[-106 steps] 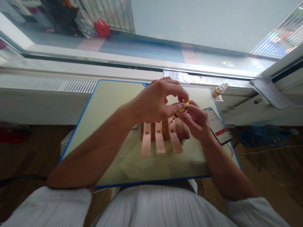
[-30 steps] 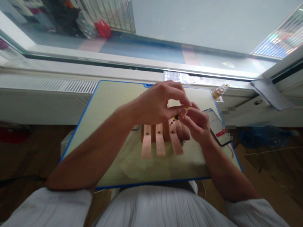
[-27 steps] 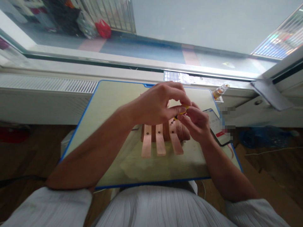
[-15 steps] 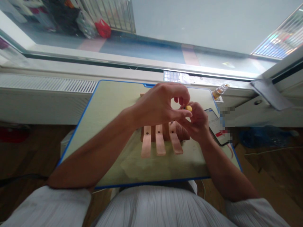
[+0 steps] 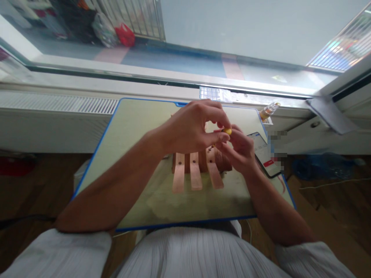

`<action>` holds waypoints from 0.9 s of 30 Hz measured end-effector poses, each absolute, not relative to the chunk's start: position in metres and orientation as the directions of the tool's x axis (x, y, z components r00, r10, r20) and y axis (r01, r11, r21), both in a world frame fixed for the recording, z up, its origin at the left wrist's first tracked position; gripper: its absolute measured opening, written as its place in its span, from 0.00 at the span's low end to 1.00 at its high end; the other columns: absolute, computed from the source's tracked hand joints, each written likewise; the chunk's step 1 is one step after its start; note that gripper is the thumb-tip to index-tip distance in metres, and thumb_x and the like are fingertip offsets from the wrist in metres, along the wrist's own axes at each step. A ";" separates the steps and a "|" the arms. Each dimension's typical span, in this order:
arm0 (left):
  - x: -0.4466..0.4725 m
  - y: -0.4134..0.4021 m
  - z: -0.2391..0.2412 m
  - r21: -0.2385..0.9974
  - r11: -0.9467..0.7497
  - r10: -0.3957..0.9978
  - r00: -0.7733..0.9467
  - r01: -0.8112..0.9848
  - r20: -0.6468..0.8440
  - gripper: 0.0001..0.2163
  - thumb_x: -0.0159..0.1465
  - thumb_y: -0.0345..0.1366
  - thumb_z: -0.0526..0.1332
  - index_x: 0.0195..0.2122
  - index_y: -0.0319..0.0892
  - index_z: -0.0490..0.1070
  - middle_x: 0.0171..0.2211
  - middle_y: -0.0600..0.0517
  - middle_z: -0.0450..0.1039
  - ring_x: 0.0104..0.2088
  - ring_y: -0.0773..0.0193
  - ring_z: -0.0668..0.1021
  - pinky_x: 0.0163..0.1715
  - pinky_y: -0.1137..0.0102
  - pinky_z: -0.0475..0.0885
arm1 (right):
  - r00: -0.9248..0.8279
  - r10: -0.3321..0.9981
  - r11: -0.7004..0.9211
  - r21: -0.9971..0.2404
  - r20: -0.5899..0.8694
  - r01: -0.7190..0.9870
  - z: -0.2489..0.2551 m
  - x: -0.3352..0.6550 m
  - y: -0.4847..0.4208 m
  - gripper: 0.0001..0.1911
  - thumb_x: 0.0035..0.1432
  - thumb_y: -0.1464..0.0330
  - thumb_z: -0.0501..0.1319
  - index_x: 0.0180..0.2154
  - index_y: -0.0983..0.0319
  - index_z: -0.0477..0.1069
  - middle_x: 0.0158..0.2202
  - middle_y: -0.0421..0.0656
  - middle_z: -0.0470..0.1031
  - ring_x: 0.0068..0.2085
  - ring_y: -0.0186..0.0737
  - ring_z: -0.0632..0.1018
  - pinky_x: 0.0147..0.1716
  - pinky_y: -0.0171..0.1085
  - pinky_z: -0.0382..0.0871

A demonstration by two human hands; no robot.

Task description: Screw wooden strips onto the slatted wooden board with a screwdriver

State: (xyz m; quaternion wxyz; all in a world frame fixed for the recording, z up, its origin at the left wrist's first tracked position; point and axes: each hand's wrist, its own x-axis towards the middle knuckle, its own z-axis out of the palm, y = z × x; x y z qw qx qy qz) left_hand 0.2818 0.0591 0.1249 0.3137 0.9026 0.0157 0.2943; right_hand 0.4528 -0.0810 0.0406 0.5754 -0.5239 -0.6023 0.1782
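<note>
My left hand [image 5: 199, 125] reaches over the table, its thumb and fingers pinched on a small yellow round-ended piece [image 5: 227, 131]. Close against it, my right hand [image 5: 239, 148] has its fingers drawn together; what they grip is hidden. Under both hands lies a brown wooden block [image 5: 223, 161]. Three flat, pale wooden strips [image 5: 196, 177] stick out from its near side, each with a dark round spot like a screw head. A small dark and yellow bit [image 5: 211, 147] shows just below the fingers, too small to name.
The pale table [image 5: 136, 127] has a blue edge. A phone [image 5: 265, 154] lies at its right side. Beyond the table are a radiator [image 5: 58, 102], papers on the sill [image 5: 216, 94], a small bottle [image 5: 269, 111] and a window.
The yellow piece has shifted slightly left, and both hands moved a little left with it. A dark and yellow bit now shows below the fingers. The block and strips stay put.
</note>
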 end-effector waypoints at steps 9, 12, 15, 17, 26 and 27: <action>0.279 0.059 0.127 0.600 -0.787 0.196 0.864 -0.144 0.465 0.10 0.69 0.33 0.67 0.48 0.48 0.87 0.46 0.48 0.83 0.46 0.57 0.83 0.52 0.60 0.78 | 0.237 0.811 0.406 -0.806 0.535 0.431 0.035 0.455 -0.078 0.05 0.67 0.62 0.73 0.39 0.54 0.81 0.42 0.44 0.77 0.45 0.46 0.78 0.48 0.47 0.75; 0.279 0.058 0.127 0.600 -0.789 0.214 0.855 -0.134 0.472 0.11 0.67 0.32 0.68 0.47 0.47 0.87 0.45 0.48 0.83 0.46 0.57 0.83 0.51 0.60 0.78 | 0.261 0.814 0.396 -0.826 0.518 0.401 0.030 0.454 -0.077 0.10 0.66 0.61 0.74 0.36 0.55 0.76 0.40 0.41 0.75 0.41 0.43 0.76 0.46 0.46 0.74; 0.280 0.056 0.128 0.605 -0.784 0.228 0.845 -0.135 0.484 0.08 0.65 0.34 0.70 0.45 0.45 0.86 0.43 0.48 0.83 0.44 0.58 0.82 0.48 0.60 0.78 | 0.278 0.818 0.388 -0.839 0.504 0.381 0.027 0.453 -0.077 0.10 0.67 0.61 0.73 0.39 0.54 0.73 0.38 0.39 0.75 0.40 0.42 0.75 0.43 0.44 0.73; 0.281 0.054 0.128 0.605 -0.784 0.235 0.838 -0.137 0.493 0.06 0.65 0.35 0.71 0.42 0.44 0.84 0.41 0.49 0.83 0.42 0.59 0.82 0.45 0.61 0.78 | 0.276 0.809 0.393 -0.827 0.519 0.402 0.028 0.451 -0.078 0.10 0.66 0.62 0.73 0.39 0.53 0.72 0.37 0.38 0.74 0.40 0.41 0.75 0.41 0.44 0.72; 0.284 0.048 0.127 0.565 -0.813 0.240 0.805 -0.139 0.543 0.01 0.65 0.34 0.70 0.36 0.45 0.80 0.36 0.52 0.81 0.39 0.60 0.80 0.45 0.61 0.76 | 0.273 0.791 0.358 -0.776 0.547 0.519 0.037 0.447 -0.080 0.12 0.62 0.65 0.75 0.38 0.54 0.72 0.34 0.35 0.74 0.36 0.38 0.73 0.38 0.41 0.69; 0.284 0.048 0.127 0.566 -0.812 0.243 0.802 -0.139 0.546 0.01 0.65 0.34 0.70 0.35 0.45 0.80 0.36 0.52 0.81 0.40 0.60 0.81 0.46 0.60 0.76 | 0.263 0.796 0.357 -0.774 0.545 0.524 0.039 0.447 -0.080 0.11 0.62 0.65 0.75 0.39 0.54 0.73 0.35 0.36 0.75 0.36 0.39 0.73 0.38 0.42 0.70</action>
